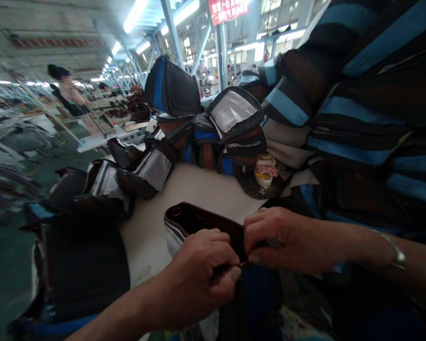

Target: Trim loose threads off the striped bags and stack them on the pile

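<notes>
“The dark bag (208, 220), where is it sitting, from the hands?”

“It's reaching out from the grip, its mouth gaping upward just beyond the fingers. I can't tell whether the pale tabletop (191, 189) is bearing its weight. Another black bag (88, 265) is standing left of the grip, apart from it.”

“And how are the fingers holding?”

“Nearly closed. The left hand (208, 270) is pinching the near rim between thumb and fingers; the right hand (280, 237) is pinching just beside it, thumb underneath.”

“Is it looking heavy to you?”

“Light, I'd guess: the rim is looking firm but bendable, the sides softer. Those smooth faces may be turning slippery, so the edge is offering the surest hold. The silvery covering (173, 238), beyond the left knuckles, is looking thin and easily creased, so I'd be avoiding it.”
</notes>
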Available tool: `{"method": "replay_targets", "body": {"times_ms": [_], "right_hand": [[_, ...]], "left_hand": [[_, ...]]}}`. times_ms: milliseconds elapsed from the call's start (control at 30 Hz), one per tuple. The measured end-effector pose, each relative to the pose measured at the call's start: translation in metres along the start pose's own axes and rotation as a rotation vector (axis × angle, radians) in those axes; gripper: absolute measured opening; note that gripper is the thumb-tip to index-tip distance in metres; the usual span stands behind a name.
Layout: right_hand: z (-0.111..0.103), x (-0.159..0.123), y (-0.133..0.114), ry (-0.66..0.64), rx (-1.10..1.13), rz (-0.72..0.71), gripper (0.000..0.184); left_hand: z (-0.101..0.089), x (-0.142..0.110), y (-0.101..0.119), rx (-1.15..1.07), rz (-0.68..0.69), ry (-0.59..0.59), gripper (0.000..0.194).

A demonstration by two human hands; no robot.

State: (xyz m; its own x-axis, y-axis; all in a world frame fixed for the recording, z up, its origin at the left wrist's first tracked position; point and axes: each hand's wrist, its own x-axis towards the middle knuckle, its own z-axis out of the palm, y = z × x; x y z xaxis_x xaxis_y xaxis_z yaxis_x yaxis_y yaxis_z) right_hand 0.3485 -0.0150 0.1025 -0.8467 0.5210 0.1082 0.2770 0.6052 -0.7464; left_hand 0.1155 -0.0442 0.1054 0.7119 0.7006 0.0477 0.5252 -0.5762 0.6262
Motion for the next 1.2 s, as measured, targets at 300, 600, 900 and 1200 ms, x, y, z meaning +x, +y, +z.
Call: {"method": "replay_targets", "body": {"times_ms": [300,600,900,1200], "right_hand": [[0.001,0.042,-0.033,0.298,-0.248,-0.079,0.010],[0.017,0.065,0.008,-0.023,0.279,-0.173,0.040],[0.029,0.066,-0.012,0.036,0.259,-0.126,0.035],[0.028,0.063,-0.017,0.042,0.373,-0.085,0.035]], "left_hand": [[-0.046,0.003,-0.015,-0.023,0.131,0.023,0.020],[-0.055,-0.062,-0.030,-0.631,-0.179,-0.009,0.006],[-0.045,-0.061,0.003,-0.437,-0.272,0.007,0.024],[-0.045,-0.050,0.005,-0.454,-0.197,-0.037,0.017]]}}
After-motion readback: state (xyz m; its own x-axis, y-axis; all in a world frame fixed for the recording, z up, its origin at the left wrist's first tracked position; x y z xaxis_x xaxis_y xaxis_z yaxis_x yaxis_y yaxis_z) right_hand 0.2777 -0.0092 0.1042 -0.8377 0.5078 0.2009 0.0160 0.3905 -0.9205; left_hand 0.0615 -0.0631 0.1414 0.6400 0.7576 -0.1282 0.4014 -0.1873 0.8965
